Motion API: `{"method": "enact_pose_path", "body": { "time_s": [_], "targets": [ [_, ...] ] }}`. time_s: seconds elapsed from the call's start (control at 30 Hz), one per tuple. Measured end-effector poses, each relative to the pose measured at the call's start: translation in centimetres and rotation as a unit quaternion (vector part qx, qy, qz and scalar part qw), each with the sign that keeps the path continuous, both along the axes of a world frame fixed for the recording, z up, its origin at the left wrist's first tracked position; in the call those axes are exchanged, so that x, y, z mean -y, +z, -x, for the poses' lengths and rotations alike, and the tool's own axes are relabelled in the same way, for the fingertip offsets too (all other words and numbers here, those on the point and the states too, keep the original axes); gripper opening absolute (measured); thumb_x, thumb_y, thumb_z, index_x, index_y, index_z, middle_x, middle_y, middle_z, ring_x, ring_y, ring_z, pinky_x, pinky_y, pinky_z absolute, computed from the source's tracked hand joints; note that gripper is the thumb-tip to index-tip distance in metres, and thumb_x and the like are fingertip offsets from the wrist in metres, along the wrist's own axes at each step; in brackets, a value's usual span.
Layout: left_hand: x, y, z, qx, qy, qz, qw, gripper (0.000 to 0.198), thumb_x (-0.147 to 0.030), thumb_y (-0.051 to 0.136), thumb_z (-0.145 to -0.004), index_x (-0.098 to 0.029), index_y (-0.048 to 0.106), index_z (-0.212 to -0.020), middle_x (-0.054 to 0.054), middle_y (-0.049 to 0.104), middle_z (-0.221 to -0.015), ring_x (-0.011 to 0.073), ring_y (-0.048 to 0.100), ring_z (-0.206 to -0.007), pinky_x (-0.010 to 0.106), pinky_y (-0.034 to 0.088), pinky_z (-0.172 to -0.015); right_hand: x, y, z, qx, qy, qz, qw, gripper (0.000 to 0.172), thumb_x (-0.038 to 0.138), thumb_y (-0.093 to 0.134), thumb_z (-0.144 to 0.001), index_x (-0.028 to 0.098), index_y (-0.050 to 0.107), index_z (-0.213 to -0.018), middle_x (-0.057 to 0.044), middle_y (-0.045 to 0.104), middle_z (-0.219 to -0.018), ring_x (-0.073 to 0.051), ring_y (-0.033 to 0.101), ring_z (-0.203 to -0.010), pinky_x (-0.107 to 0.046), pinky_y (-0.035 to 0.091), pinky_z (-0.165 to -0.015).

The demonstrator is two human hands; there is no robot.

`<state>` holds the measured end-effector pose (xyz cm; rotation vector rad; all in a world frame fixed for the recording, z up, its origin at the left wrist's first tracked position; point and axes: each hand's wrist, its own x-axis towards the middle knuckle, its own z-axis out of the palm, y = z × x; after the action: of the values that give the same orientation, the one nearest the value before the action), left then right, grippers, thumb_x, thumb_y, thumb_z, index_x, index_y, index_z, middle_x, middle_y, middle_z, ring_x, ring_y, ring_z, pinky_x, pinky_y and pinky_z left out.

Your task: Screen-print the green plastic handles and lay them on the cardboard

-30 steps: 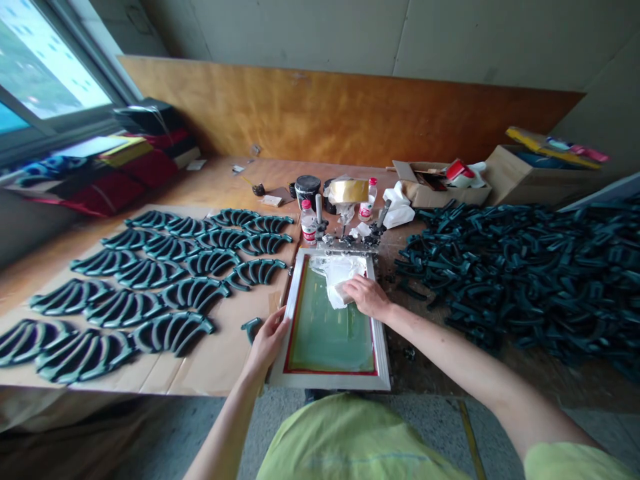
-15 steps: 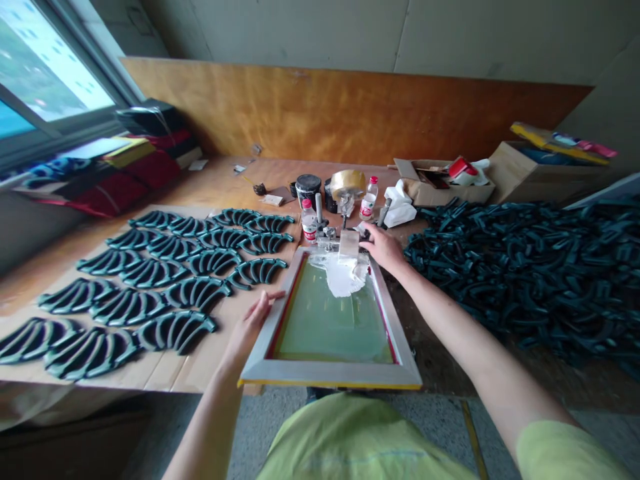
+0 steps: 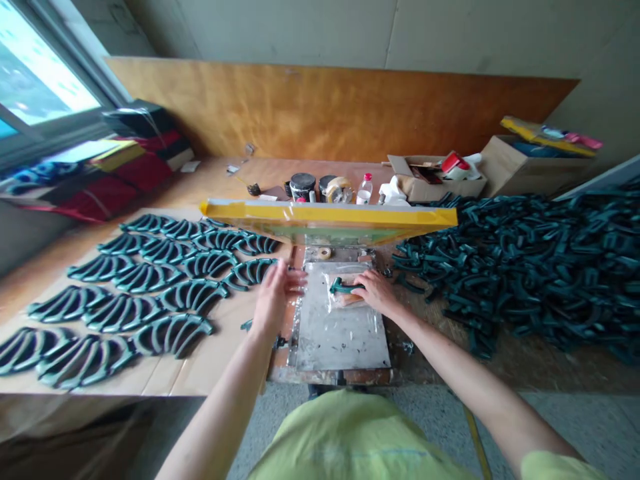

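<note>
My right hand (image 3: 377,292) grips one end of a dark green curved plastic piece (image 3: 345,287). That piece lies across a holder wrapped in clear film on a grey metal plate (image 3: 345,343). Left of the plate is my left hand (image 3: 280,293), slightly smeared, its fingers apart and nothing visible in them. The end of another green piece (image 3: 246,325) shows beside my left wrist. Beyond both hands, the screen-printing frame (image 3: 330,212) is tilted up with its yellow-taped edge facing me. Its mesh shows only as a thin green strip, and the squeegee is out of sight.
Rows of green curved pieces (image 3: 125,310) lie on cardboard (image 3: 180,360) at the left. A large heap of them (image 3: 525,273) covers the right side. Behind the frame are black-lidded tubs (image 3: 303,185), a tape roll (image 3: 340,190), a red-capped bottle (image 3: 365,190) and an open carton (image 3: 433,188).
The frame has swung up from lying flat, uncovering the plate. My right hand has left the squeegee area and now holds a green piece; my left hand is off the frame's side.
</note>
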<state>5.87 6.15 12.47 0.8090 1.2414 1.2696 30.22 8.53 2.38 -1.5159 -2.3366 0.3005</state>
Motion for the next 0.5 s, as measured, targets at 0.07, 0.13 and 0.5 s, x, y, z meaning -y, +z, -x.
{"method": "enact_pose_path", "body": {
  "time_s": [0.07,0.13,0.5],
  "targets": [
    [3.2,-3.3,-1.8,0.002,-0.126,0.145,0.981,0.062,-0.068,0.059,-0.076,-0.017,0.059,-0.113,0.013,0.073,-0.097,0.0229,0.07,-0.078,0.03,0.054,-0.058,2.3,1.0,1.8,-0.016,0.026,-0.039,0.999,0.01,0.03,0.063,-0.088,0.02,0.066,-0.087,-0.007,0.06,-0.09,-0.022,0.052,-0.095,-0.035,0.042,-0.086],
    [6.0,-6.4,-2.8,0.028,-0.147,0.206,0.967,0.06,-0.069,0.059,-0.076,-0.017,0.061,-0.107,0.015,0.073,-0.101,0.0257,0.071,-0.084,0.032,0.055,-0.06,4.4,1.4,3.3,-0.021,0.113,-0.066,0.991,0.011,0.03,0.06,-0.09,0.021,0.066,-0.09,-0.007,0.061,-0.09,-0.022,0.052,-0.094,-0.035,0.042,-0.087],
    [8.9,-13.2,13.8,-0.334,0.029,0.233,0.913,0.061,-0.074,0.034,-0.073,-0.02,0.056,-0.058,0.01,0.055,-0.041,0.0239,0.055,-0.042,0.036,0.045,-0.047,-2.2,-7.6,-14.8,0.047,-0.273,0.107,0.955,0.035,0.01,0.062,-0.079,0.012,0.062,-0.113,-0.017,0.068,-0.106,-0.028,0.063,-0.099,-0.038,0.047,-0.086]
  ]
}}
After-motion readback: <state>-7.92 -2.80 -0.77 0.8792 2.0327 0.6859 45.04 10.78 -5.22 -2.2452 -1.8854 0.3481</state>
